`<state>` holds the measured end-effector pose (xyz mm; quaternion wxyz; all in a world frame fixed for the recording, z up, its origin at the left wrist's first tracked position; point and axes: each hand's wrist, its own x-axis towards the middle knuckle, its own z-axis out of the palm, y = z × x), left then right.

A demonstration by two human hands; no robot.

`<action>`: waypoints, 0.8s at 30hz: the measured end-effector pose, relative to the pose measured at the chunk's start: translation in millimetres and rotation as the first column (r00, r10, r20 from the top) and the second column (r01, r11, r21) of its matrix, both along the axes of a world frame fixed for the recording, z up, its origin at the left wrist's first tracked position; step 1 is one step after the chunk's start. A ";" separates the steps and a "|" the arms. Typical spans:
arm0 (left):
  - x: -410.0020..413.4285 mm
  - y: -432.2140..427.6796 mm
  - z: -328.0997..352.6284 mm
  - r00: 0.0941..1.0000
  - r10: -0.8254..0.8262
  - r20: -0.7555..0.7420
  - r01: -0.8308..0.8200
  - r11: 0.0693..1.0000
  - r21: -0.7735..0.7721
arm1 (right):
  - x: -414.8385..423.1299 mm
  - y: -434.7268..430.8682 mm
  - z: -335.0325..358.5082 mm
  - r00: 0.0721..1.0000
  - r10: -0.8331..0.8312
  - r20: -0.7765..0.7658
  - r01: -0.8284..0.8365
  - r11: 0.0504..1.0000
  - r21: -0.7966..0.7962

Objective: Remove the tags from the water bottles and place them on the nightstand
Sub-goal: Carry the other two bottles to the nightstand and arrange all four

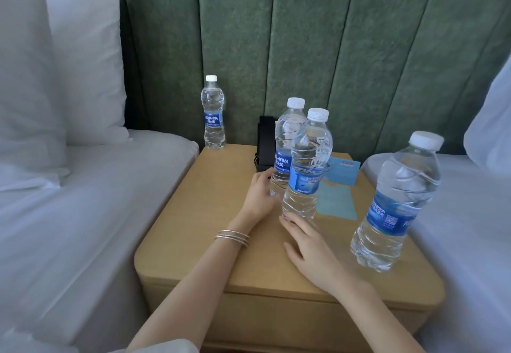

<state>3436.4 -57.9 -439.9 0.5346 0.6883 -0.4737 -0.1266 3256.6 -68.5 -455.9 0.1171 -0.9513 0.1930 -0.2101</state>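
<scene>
Head view: what is hidden or hard to make out?

— The left hand (260,192) reaches round the rear middle bottle (287,145). Its thumb lies on the bottle's lower part and its fingers pass out of sight behind, so the grip looks clamped on that bottle. A black device (265,142) with a cord stands behind the bottles, half covered; I cannot tell what it is. Beyond "AQUAFINA", the label print is too small to read.

— And the other hand?

— The right hand (307,247) lies low over the bench (207,228), grip apart, straight fingertips touching the base of the front middle bottle (304,164).

— What of the surface and room?

— The bench is pale wood with rounded corners, set between a white left bed (83,200) with pillows (55,62) and a white right bed (470,228). Green padded wall panels (304,34) rise behind it.

— Counts?

— Four water bottles, all standing, all white-capped: the two middle ones, a far bottle (213,114) at the back left corner and a near bottle (398,203) at the right edge. Two paper tags lie flat on the bench right of the middle bottles: a blue tag (345,171) and, just in front of it, a teal tag (337,200), both partly covered by the front middle bottle. Thin bangles (233,238) ring the left wrist.
</scene>
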 end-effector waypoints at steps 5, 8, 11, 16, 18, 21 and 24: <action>5.8 -4.4 3.2 1.000 -0.023 -0.011 0.023 0.999 0.049 | -3.5 4.8 2.8 0.999 -0.037 -0.019 0.036 0.999 -0.039; 9.4 -2.6 2.1 0.999 -0.030 -0.026 0.031 0.999 0.037 | -7.2 9.8 14.2 0.991 -0.071 -0.117 0.064 0.996 -0.064; 14.8 9.4 4.2 1.000 0.020 0.016 -0.020 0.999 0.039 | -8.2 14.6 21.2 0.981 -0.087 -0.176 0.077 0.995 -0.066; 41.5 40.2 0.5 0.986 0.156 0.051 -0.159 0.985 0.061 | -7.8 16.3 21.9 0.976 -0.080 -0.202 0.067 0.995 -0.072; 48.3 54.9 0.4 0.967 0.237 0.095 -0.244 0.967 0.070 | -5.5 17.3 23.7 0.968 -0.056 -0.245 0.041 0.997 -0.065; 54.1 66.8 0.2 0.935 0.345 0.084 -0.350 0.935 0.058 | 6.5 23.7 28.7 0.953 0.035 -0.302 -0.040 0.999 -0.010; 52.5 65.2 0.6 0.914 0.400 0.068 -0.403 0.914 0.039 | 27.6 27.1 29.1 0.943 0.067 -0.327 -0.085 0.995 -0.043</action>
